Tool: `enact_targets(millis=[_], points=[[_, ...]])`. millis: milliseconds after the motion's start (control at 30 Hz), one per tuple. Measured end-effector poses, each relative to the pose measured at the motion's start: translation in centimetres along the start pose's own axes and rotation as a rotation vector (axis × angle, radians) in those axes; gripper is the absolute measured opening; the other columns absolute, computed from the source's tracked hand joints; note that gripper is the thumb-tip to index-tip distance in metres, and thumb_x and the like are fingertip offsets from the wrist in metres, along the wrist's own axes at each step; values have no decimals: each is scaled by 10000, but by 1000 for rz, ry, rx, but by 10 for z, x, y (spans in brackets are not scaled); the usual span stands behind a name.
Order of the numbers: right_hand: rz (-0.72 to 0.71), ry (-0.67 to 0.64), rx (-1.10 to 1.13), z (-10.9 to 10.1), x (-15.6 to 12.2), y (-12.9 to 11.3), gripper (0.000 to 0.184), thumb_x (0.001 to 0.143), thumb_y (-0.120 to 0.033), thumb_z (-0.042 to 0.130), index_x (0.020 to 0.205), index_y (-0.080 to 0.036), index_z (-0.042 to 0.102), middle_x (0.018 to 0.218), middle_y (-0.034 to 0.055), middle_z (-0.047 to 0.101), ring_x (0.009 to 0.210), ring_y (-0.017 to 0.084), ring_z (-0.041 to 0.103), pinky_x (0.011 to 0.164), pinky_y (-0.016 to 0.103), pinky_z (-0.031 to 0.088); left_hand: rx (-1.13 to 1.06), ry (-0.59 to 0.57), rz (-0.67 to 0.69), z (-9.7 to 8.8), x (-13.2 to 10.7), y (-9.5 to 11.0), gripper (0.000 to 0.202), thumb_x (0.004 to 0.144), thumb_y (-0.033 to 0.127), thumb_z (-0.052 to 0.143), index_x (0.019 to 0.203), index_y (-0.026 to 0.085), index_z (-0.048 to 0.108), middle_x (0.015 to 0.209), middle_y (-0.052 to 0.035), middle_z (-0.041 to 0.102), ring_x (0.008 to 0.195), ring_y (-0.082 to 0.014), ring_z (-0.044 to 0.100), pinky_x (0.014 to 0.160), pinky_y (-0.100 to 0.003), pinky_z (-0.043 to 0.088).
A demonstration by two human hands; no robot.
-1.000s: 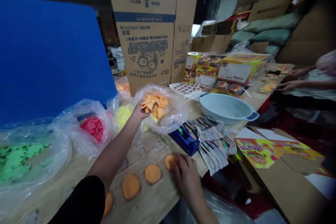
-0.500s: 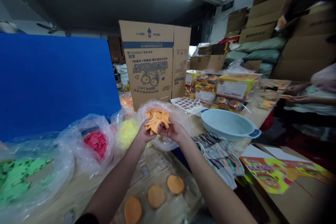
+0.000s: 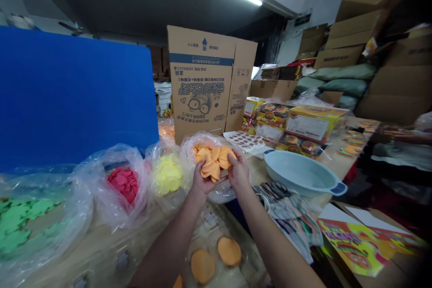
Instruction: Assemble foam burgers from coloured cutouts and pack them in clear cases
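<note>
Both my hands are raised over a clear plastic bag (image 3: 224,193), with a bunch of thin, soft orange discs (image 3: 212,164) between them. My left hand (image 3: 201,182) grips the left and lower side of the bunch. On the right side, my right hand (image 3: 239,172) has its fingers closed around the fanned-out discs. More orange pieces show in the bag behind, partly hidden by the bunch. Below my forearms, single orange discs (image 3: 229,251) lie in a row on a clear plastic tray (image 3: 212,229).
Left of my hands stand bags of yellow pieces (image 3: 168,174), pink-red pieces (image 3: 124,184) and green pieces (image 3: 27,216). A pale blue basin (image 3: 300,173) and striped cloth (image 3: 286,211) sit at right. A tall cardboard box (image 3: 202,81) stands behind; a person is at far right.
The view has shifted slightly left. My hands have spread a little apart, and the orange discs, bunched together before, are now more fanned out between them.
</note>
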State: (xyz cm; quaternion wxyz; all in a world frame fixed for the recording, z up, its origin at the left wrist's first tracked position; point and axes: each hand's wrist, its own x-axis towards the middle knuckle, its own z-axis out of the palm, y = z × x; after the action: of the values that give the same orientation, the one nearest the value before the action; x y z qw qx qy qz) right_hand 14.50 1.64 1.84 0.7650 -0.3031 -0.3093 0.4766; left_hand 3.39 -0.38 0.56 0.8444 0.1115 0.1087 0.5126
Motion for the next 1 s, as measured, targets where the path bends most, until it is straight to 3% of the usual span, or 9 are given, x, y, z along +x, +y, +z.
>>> enact_targets(millis=[167, 467, 767, 1000], points=[[-16, -39, -36, -9, 11, -10, 414, 563, -252, 666, 948, -184, 531, 937, 25, 600, 826, 150, 588, 772, 315, 467, -26, 8, 10, -6, 0, 11, 406, 715, 284, 456, 1101, 168, 506, 935, -93, 632, 884, -274, 582, 827, -539, 368], [213, -131, -27, -23, 14, -15, 339, 558, -186, 660, 882, -188, 556, 860, 10, 638, 771, 157, 616, 715, 305, 498, -49, 1, 6, -6, -15, 17, 392, 721, 256, 462, 1099, 155, 496, 985, -101, 622, 961, -271, 558, 831, -524, 395], [280, 76, -271, -57, 23, -3, 262, 507, -129, 643, 744, -182, 543, 556, -34, 599, 515, 167, 603, 474, 291, 508, 46, 122, 25, -11, -53, 34, 316, 732, 245, 468, 1028, 140, 509, 933, -114, 627, 926, -272, 578, 768, -483, 459], [308, -11, -316, -75, 12, -18, 189, 534, -139, 642, 691, -181, 545, 619, 3, 623, 616, 186, 628, 554, 324, 526, 62, 97, -2, -5, -89, 33, 337, 728, 234, 485, 1047, 127, 510, 956, -127, 615, 941, -266, 572, 786, -457, 458]])
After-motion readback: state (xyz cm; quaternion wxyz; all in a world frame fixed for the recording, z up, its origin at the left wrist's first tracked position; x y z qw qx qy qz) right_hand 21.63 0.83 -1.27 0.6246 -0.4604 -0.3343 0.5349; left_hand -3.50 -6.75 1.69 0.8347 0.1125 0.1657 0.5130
